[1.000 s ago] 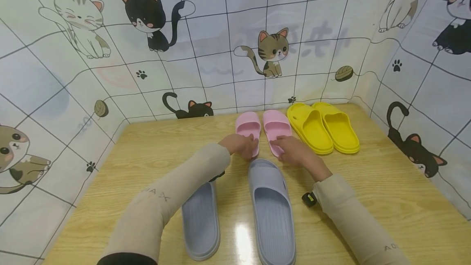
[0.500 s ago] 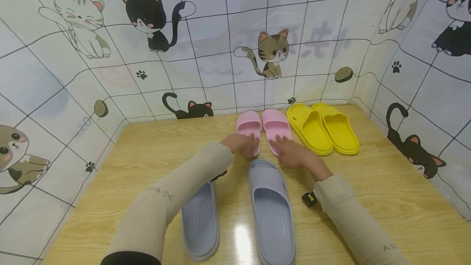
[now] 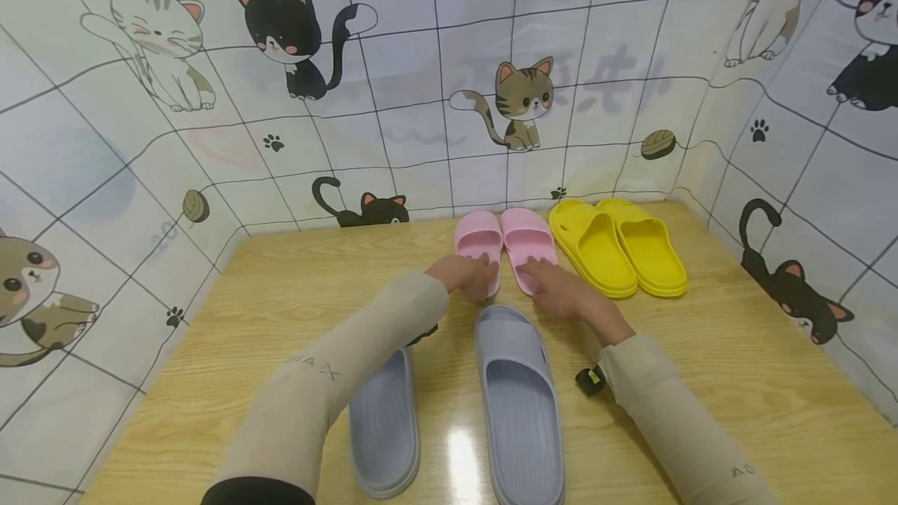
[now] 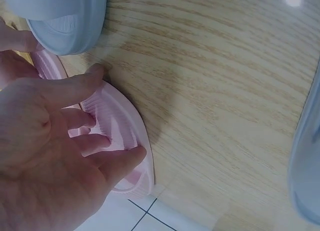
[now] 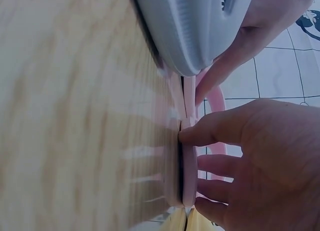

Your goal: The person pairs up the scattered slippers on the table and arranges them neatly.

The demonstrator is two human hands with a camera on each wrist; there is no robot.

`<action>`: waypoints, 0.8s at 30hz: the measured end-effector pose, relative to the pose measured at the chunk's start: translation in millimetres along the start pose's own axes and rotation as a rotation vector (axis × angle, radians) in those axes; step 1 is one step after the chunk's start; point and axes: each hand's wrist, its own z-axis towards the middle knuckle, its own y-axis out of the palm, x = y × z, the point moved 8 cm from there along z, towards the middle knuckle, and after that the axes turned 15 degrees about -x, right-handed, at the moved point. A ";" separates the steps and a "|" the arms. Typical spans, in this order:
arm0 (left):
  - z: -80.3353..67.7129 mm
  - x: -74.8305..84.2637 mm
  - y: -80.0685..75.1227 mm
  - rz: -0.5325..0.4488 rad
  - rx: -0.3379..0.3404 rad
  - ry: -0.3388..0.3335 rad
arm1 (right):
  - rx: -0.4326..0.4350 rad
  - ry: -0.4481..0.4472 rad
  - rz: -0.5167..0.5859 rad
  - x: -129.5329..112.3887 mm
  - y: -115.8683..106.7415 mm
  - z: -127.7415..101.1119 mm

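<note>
Two pink slippers stand side by side against the back wall, toes to the wall. My left hand [image 3: 468, 275] grips the heel end of the left pink slipper [image 3: 479, 231]; in the left wrist view its thumb lies at the heel edge and the fingers rest on the ribbed footbed [image 4: 107, 113]. At the right pink slipper [image 3: 528, 232], my right hand [image 3: 559, 288] holds the heel end, thumb against the sole's edge [image 5: 189, 166] and fingers spread along the upper side. The slippers' toe straps stay visible past both hands.
A yellow pair of slippers [image 3: 596, 248] stands just right of the pink pair. Nearer me lie two large grey slippers, the right one [image 3: 521, 404] with its toe close below my hands, the left one [image 3: 384, 427] partly under my left sleeve. Cat-patterned walls [image 3: 421, 123] enclose the wooden surface [image 3: 302, 287].
The left pink slipper has shifted slightly right with my left hand, narrowing the gap to the right pink slipper. My right hand's fingers have spread a little over its heel end.
</note>
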 end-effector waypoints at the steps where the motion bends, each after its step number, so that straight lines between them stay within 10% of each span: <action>1: 0.3 0.4 -0.1 0.005 0.005 -0.001 | 0.008 0.002 0.008 1.0 -0.4 0.6; 24: 3.7 0.7 -4.6 -0.001 0.034 -0.003 | 0.029 -0.032 -0.031 -3.6 -3.2 -2.7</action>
